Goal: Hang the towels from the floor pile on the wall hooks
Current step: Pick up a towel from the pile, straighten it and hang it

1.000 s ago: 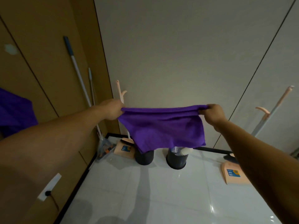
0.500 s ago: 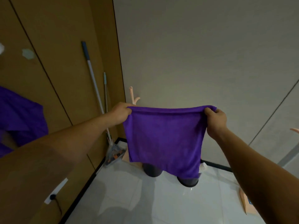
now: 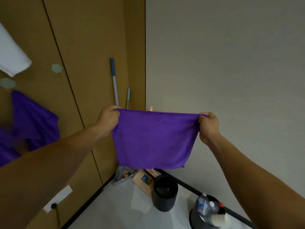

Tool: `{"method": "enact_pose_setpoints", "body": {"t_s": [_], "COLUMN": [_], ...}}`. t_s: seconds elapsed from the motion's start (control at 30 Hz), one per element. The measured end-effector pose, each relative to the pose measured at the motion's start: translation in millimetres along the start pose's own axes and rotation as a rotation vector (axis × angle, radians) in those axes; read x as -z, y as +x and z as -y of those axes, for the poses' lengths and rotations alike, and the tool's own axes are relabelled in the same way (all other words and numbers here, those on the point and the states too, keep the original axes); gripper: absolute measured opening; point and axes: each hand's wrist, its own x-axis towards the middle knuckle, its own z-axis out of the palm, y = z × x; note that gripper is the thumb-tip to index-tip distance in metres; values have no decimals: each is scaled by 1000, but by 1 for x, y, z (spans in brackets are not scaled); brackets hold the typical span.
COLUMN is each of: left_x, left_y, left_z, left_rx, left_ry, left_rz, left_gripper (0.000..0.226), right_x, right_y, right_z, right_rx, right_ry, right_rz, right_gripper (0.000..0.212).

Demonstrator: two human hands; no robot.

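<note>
- White towel (image 3: pixel 11 52) hangs at the far left of the wooden wall (image 3: pixel 85 38); below it a second purple towel (image 3: pixel 34 119) hangs bunched and crooked. Two pale hexagonal hooks (image 3: pixel 56 68) show bare beside them. Whether the hung purple one sits securely cannot be told.
- Left hand (image 3: pixel 108 119) is closed on the left top corner of the purple towel (image 3: pixel 153 139), cloth gathered in the fist.
- Towel is held in the air, clear of the floor (image 3: pixel 115 212), in front of the corner where the wooden wall meets the grey wall. Top edge is taut between the fists, body hangs flat, bottom hem slightly uneven. Plush, uniformly purple, no loop or tag visible.
- Right hand (image 3: pixel 208 127) is closed on the right top corner in the same way.
- Risk: with no loop, the towel must catch on a small hook by a fold of cloth; a shallow catch likely slips off under its own weight.
- Risk: the free hooks sit well to the left; reaching past the hung purple towel may brush it loose.
- Risk: a dropped towel may land in the open black bin (image 3: pixel 165 192) below, near the floor's far corner.
</note>
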Motion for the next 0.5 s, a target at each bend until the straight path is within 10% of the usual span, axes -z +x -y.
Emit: {"method": "enact_pose_setpoints", "body": {"t_s": [0.23, 0.37, 0.5], "left_x": [28, 68, 116], "left_y": [29, 52, 78], "left_z": [13, 25, 38], "left_rx": [16, 26, 94], "left_ry": [-120, -89, -19], "left_rz": [-219, -263, -116], "left_gripper": [37, 28, 29], "right_x": [-85, -137, -208], "right_y": [7, 11, 2], "right_z": [-2, -18, -27], "right_rx": [-97, 107, 153], "right_ry": [13, -485, -424], "right_rz": [446, 874, 826], "right_gripper": [10, 54, 25]}}
